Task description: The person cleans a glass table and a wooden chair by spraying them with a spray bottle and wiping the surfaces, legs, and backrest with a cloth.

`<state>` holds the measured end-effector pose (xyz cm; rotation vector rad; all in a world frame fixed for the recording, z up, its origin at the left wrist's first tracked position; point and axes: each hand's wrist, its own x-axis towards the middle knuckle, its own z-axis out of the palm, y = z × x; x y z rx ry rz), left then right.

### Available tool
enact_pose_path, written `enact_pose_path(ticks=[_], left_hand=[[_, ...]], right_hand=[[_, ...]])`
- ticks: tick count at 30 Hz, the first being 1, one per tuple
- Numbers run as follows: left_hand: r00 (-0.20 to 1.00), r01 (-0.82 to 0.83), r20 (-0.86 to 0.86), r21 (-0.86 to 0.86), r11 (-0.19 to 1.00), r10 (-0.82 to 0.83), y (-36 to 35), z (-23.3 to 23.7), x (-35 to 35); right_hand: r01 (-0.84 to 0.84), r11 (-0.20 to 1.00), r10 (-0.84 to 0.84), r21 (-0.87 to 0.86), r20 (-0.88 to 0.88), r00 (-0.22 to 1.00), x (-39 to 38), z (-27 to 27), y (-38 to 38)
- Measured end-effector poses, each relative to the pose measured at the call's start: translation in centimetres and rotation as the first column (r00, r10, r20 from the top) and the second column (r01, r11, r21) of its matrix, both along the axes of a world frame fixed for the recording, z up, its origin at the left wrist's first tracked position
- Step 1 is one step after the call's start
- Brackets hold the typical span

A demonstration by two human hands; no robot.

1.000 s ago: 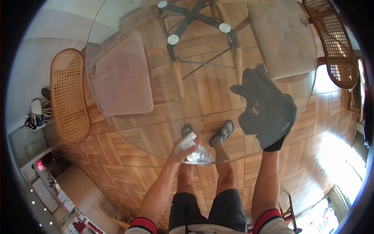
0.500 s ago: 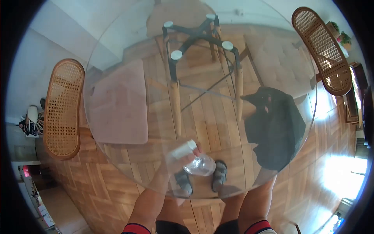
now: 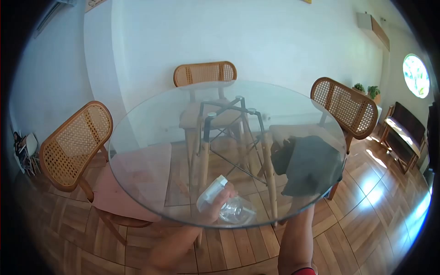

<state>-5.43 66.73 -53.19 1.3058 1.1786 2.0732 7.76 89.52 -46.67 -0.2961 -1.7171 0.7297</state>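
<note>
From where I sit, the left hand point(image 3: 217, 202) rests near the front edge of the round clear-glass tabletop point(image 3: 151, 119). Its grip is wrapped around a clear plastic spray bottle with a white nozzle head point(image 3: 233, 211). The bottle lies tilted on its side on the glass, with the white head pointing up and to the left and the clear body towards the rim.

The right arm point(image 3: 296, 233) rises from the lower edge to a crumpled dark grey cloth point(image 3: 314, 165), which lies on the right side of the tabletop and reaches its rim. The cloth covers the hand entirely, so I cannot tell whether that grip is wide or closed. Cloth and bottle lie apart, with bare glass between them.

Through the glass I can see the table's base of black metal struts and pale wooden legs point(image 3: 205, 151). Three wooden chairs with woven cane backs stand around the table: one on the left point(image 3: 75, 142) with a pink seat cushion point(image 3: 137, 181), one at the far side point(image 3: 205, 73) and one on the right point(image 3: 344, 106). Below is a herringbone wooden floor point(image 3: 371, 201), and behind is a white wall point(image 3: 275, 41).
</note>
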Motion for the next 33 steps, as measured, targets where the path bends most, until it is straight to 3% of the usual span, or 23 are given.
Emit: enact_pose_path(ticks=[1,3,5,6,8,9,10,12,13,15,17,22,24,25,27,28,30,31,33], left_hand=[[0.997,-0.076,-0.041,-0.084,0.994,0.072,-0.2,-0.1,-0.1],[0.991,-0.128,-0.038,-0.053,0.990,0.126,-0.5,-0.3,0.5],[0.948,-0.286,-0.162,-0.062,0.956,0.273,-1.9,-0.5,0.8],[0.949,-0.279,-0.168,-0.060,0.958,0.266,-2.8,-1.6,1.3],[0.930,-0.346,0.075,-0.145,0.927,0.359,-5.4,-5.8,2.6],[0.918,-0.386,0.010,-0.216,0.897,0.397,-7.1,-7.5,2.7],[0.900,-0.430,-0.057,-0.283,0.858,0.432,-9.1,-8.6,3.0],[0.886,-0.464,-0.120,-0.247,0.851,0.448,-12.1,-8.5,4.4],[0.887,-0.462,-0.133,-0.241,0.853,0.443,-13.2,-11.3,3.6],[0.842,-0.506,-0.142,-0.542,0.671,0.520,-14.9,-17.0,2.1],[0.852,-0.501,-0.173,-0.542,0.675,0.494,-14.8,-15.1,1.6],[0.873,-0.485,-0.259,-0.544,0.684,0.413,-14.5,-11.4,2.3],[0.777,-0.627,-0.323,-0.324,0.709,0.540,-13.4,-11.5,2.5],[0.782,-0.621,-0.319,-0.326,0.712,0.536,-13.4,-11.6,2.4],[0.905,-0.405,-0.091,-0.479,0.779,0.415,-13.1,-11.8,1.8],[0.914,-0.386,-0.090,-0.487,0.783,0.395,-12.7,-12.5,1.5],[0.826,-0.491,-0.375,-0.116,0.863,0.420,-11.8,-14.4,0.8],[0.830,-0.484,-0.377,-0.121,0.866,0.411,-11.7,-13.8,0.9],[0.896,-0.435,-0.244,-0.323,0.841,0.370,-11.9,-12.2,1.6]], right_hand=[[-0.006,1.000,0.006,0.005,-0.030,1.000,-0.5,0.2,-0.1],[-0.004,1.000,0.003,-0.006,-0.079,0.997,-1.3,0.7,-0.5],[0.011,1.000,-0.013,-0.021,-0.139,0.990,-1.9,1.9,-1.2],[0.028,0.999,-0.033,-0.029,-0.174,0.984,-2.2,2.5,-2.0],[0.074,0.997,-0.079,-0.029,-0.220,0.972,-3.2,3.7,-3.9],[0.086,0.996,-0.086,-0.010,-0.217,0.972,-4.1,4.4,-5.0],[0.093,0.995,-0.087,0.026,-0.186,0.979,-5.2,4.6,-6.7],[0.075,0.987,-0.069,0.140,-0.049,0.996,-8.2,4.0,-10.6],[0.051,0.977,-0.058,0.207,0.028,0.998,-9.6,3.8,-12.3],[-0.026,0.942,-0.034,0.334,0.174,0.984,-12.2,3.1,-16.1],[-0.055,0.931,-0.033,0.361,0.233,0.972,-12.2,2.6,-16.8],[0.081,0.959,-0.155,0.272,0.263,0.952,-8.7,1.3,-12.7],[0.108,0.960,-0.177,0.257,0.263,0.949,-9.1,1.3,-12.3],[0.100,0.959,-0.170,0.264,0.259,0.951,-9.8,1.5,-12.6],[0.064,0.953,-0.142,0.296,0.251,0.958,-11.7,2.4,-13.4],[0.043,0.948,-0.128,0.316,0.252,0.959,-12.3,2.6,-13.7],[0.013,0.940,-0.107,0.341,0.259,0.960,-13.1,2.6,-14.2],[0.004,0.940,-0.100,0.341,0.265,0.959,-13.1,2.3,-14.4],[0.001,0.944,-0.098,0.331,0.278,0.956,-12.6,2.0,-14.0]])
